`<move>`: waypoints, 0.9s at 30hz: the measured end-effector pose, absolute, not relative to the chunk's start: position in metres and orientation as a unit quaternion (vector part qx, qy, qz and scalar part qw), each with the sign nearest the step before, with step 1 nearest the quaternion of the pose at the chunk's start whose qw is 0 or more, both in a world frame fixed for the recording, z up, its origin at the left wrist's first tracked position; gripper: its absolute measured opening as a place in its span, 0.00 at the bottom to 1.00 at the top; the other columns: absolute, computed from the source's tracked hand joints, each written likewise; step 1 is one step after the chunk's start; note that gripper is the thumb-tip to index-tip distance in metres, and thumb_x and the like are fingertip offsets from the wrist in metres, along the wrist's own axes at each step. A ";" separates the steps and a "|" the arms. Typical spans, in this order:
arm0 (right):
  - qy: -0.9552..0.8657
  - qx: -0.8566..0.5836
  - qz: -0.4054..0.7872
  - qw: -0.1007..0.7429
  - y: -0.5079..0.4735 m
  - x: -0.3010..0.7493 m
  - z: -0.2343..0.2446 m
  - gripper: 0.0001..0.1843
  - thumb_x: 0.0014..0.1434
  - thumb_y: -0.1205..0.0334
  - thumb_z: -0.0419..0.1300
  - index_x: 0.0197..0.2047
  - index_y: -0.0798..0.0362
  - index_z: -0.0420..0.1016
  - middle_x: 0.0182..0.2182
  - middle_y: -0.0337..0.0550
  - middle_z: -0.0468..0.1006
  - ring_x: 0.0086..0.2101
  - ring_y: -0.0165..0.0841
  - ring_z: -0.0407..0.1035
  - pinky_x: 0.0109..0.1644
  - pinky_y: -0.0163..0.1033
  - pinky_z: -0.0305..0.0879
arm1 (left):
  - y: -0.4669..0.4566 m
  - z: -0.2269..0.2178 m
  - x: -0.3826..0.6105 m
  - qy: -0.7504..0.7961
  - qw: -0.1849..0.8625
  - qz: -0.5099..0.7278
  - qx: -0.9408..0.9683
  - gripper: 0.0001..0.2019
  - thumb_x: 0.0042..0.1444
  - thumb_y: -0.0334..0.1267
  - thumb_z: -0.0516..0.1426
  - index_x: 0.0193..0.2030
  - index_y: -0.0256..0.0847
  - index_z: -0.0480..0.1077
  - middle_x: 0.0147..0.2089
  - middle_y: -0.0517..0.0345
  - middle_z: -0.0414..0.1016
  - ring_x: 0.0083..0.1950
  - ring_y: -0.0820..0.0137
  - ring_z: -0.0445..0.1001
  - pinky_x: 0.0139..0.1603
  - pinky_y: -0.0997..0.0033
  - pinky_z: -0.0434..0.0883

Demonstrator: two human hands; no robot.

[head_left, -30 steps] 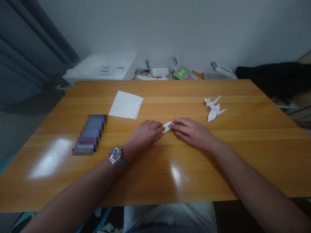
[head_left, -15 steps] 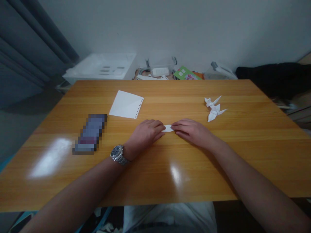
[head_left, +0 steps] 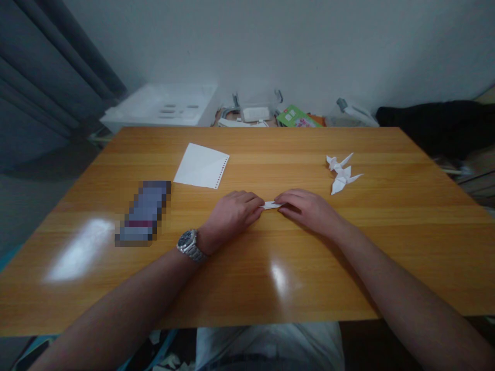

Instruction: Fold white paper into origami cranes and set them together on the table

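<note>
A small folded piece of white paper (head_left: pixel 271 205) lies between my two hands, low over the middle of the table. My left hand (head_left: pixel 236 212), with a metal watch (head_left: pixel 190 244) on its wrist, pinches the left end of the paper. The right end is under the fingers of my right hand (head_left: pixel 305 207), thumb below and fingertips above. Both ends of the paper are hidden by fingers. Two folded white paper cranes (head_left: pixel 342 178) sit close together beyond my right hand.
A square white sheet (head_left: pixel 201 166) with a perforated right edge lies beyond my left hand. A pixelated phone (head_left: pixel 144 211) is at the left on the wooden table (head_left: pixel 247 288). Past the far edge stand a white bin (head_left: pixel 154 111) and a green booklet (head_left: pixel 297 117).
The folded paper has tilted and now shows as a narrower strip. My right fingertips have shifted slightly to the right; my left hand stays almost in place.
</note>
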State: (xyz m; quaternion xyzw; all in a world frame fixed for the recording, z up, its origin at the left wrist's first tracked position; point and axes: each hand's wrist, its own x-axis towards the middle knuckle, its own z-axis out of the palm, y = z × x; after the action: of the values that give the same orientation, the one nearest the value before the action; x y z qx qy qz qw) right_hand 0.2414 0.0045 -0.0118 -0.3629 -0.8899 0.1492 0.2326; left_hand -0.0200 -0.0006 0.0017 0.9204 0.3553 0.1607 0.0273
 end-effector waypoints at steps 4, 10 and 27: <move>-0.877 -0.386 0.149 0.246 0.002 0.241 -0.008 0.09 0.72 0.60 0.55 0.46 0.50 0.77 0.42 0.47 0.82 0.42 0.39 0.76 0.47 0.44 0.71 | -0.002 0.002 -0.019 0.360 0.035 0.177 0.915 0.12 0.72 0.40 0.51 0.45 0.40 0.75 0.39 0.54 0.78 0.40 0.66 0.75 0.43 0.66 0.70; -0.850 -0.403 0.185 0.284 0.000 0.239 -0.004 0.09 0.72 0.60 0.55 0.46 0.50 0.76 0.40 0.45 0.81 0.40 0.37 0.75 0.45 0.42 0.69 | -0.001 0.000 -0.019 0.351 0.046 0.256 0.899 0.12 0.72 0.39 0.52 0.53 0.38 0.73 0.48 0.52 0.79 0.47 0.66 0.76 0.50 0.66 0.72; -0.818 -0.460 0.189 0.288 0.009 0.241 -0.017 0.09 0.69 0.61 0.58 0.43 0.52 0.80 0.39 0.47 0.82 0.41 0.41 0.73 0.48 0.47 0.68 | -0.001 -0.008 -0.019 0.281 0.032 0.175 0.943 0.14 0.72 0.39 0.53 0.58 0.41 0.73 0.61 0.49 0.75 0.57 0.61 0.75 0.58 0.58 0.72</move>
State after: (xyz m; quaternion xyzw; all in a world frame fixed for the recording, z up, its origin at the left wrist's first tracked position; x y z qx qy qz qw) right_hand 0.2406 0.0086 -0.0166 -0.4602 -0.8182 0.1893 0.2881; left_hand -0.0190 -0.0008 -0.0077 0.9431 0.2812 0.1747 0.0321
